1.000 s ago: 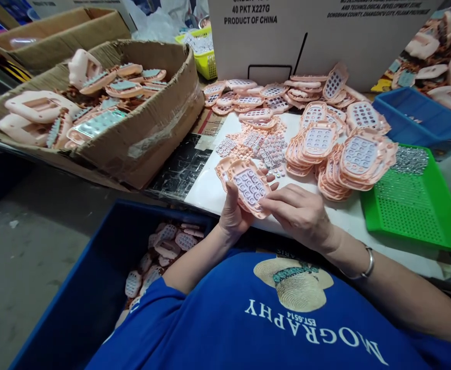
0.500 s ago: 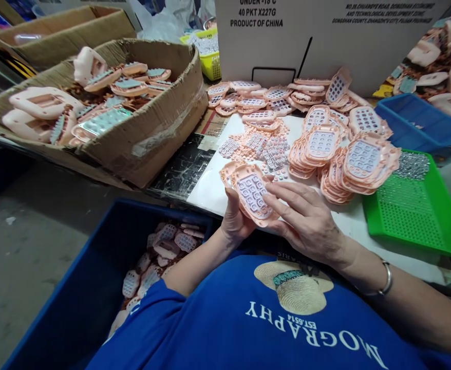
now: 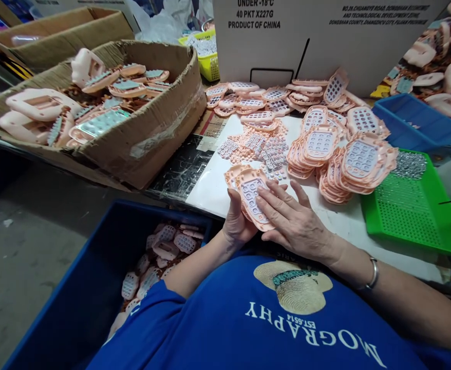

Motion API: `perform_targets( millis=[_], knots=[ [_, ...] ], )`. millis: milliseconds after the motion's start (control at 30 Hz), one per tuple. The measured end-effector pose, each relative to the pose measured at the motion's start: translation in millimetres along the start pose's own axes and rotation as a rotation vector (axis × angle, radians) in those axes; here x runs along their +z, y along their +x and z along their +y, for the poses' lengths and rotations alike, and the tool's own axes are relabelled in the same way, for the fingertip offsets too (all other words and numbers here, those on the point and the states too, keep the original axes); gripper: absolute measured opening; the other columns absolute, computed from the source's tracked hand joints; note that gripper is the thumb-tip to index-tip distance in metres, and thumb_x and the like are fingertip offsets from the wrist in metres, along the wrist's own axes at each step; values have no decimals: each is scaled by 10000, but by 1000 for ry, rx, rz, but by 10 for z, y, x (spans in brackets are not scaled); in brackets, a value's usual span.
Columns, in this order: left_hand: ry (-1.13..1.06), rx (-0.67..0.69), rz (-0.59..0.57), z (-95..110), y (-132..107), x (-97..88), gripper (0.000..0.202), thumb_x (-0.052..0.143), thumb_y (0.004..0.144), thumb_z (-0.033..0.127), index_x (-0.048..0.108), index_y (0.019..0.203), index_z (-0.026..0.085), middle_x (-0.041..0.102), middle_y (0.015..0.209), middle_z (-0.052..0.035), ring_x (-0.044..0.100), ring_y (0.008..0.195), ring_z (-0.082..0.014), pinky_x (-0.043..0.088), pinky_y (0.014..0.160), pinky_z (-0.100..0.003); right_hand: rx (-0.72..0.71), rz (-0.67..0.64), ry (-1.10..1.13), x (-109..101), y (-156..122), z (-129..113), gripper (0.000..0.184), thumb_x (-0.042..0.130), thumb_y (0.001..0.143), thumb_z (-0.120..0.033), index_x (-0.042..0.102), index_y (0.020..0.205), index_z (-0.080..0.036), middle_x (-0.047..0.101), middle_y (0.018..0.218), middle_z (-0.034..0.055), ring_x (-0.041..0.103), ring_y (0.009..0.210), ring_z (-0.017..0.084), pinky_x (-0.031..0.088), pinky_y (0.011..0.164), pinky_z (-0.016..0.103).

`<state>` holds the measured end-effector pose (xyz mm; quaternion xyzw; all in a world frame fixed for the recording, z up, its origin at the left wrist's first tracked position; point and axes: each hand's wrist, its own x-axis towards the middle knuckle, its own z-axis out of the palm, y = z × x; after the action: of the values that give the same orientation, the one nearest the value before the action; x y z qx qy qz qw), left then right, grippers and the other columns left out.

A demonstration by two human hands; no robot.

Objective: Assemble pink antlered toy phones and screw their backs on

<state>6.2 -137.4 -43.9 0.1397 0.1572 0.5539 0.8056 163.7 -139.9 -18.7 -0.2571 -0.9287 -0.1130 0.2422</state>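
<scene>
My left hand [image 3: 236,221] grips the left edge of a pink plastic keypad shell [image 3: 250,198] with a pale button pad set in it, held just above the white table [image 3: 210,187]. My right hand [image 3: 290,218] lies flat on the shell's face, fingers stretched out and pressing on the buttons. A second pink shell peeks out behind the held one. Loose button pads [image 3: 266,149] lie on the table just beyond my hands.
Stacks of finished pink shells [image 3: 349,162] fill the table's right side, beside a green tray [image 3: 414,210] and a blue bin [image 3: 418,123]. A torn cardboard box [image 3: 141,133] of pink parts sits left. A blue crate [image 3: 94,288] holding shells is below left. A white carton [image 3: 318,36] stands behind.
My right hand went from pinching at the shell's lower edge to lying flat across its button face. The shell tilted slightly more upright in my left hand.
</scene>
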Motion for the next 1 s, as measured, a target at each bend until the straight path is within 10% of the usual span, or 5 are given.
perform_targets(
  millis=[167,433,667,1000],
  knots=[
    [-1,51,6,10,51,-3,914,658,684,813,600,1334,174,657,1333,-154,493,1377,-410,483,1082,-533,93,233,41,-21,-31,11,389,586,983,-435,642,1215,-127,711,1256,119,548,1333,314,262,1213,553],
    [16,-12,-23,10,52,-43,906,699,647,804,655,1249,128,687,1276,-181,527,1347,-408,461,1105,-523,21,210,49,-54,-44,48,250,647,955,-353,687,1129,-177,758,1153,49,616,1245,288,316,1188,540],
    [-8,17,98,-53,27,33,783,720,740,688,620,1302,152,622,1395,-149,424,1443,-358,361,1190,-484,39,-62,54,-46,30,37,834,312,968,-710,541,1380,-22,519,1473,228,440,1418,366,263,1197,596],
    [47,-51,35,42,119,119,951,779,566,771,645,1251,125,694,1245,-181,540,1335,-395,484,1079,-489,-32,275,150,-88,62,13,90,655,944,-231,704,901,-169,760,890,28,692,951,180,498,1057,445]
  ],
)
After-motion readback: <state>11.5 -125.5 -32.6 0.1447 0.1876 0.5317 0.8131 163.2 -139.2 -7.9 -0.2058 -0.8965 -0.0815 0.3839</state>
